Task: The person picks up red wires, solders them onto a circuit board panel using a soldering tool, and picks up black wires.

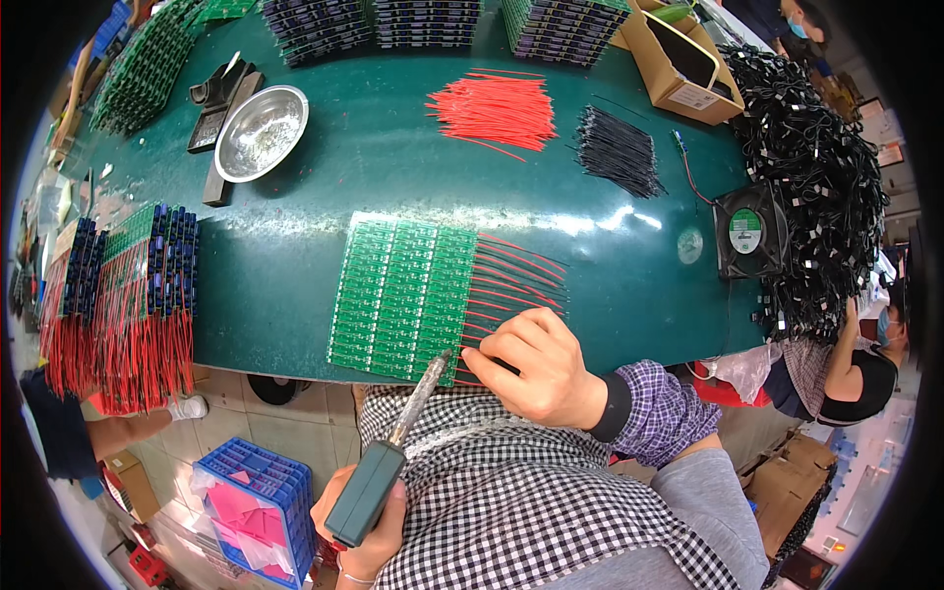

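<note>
A panel of green circuit boards [398,295] lies near the table's front edge. Thin red wires [516,280] stick out from its right side in a row. In my left hand [383,536] is a soldering iron [366,492] with a dark green handle, fingers wrapped round it. The iron's tip rests at the panel's lower right edge, by the ends of the wires. My right hand [541,369] is closed in a pinch beside that tip, on a red wire that the fingers mostly hide.
Beyond the panel lie red wires [497,108], black wires [618,152] and a metal bowl [261,133]. A fan [749,231] stands by black cables [821,177] at right. Wired boards [147,285] overhang the left edge. Board stacks [428,25] and a cardboard box [688,84] line the back.
</note>
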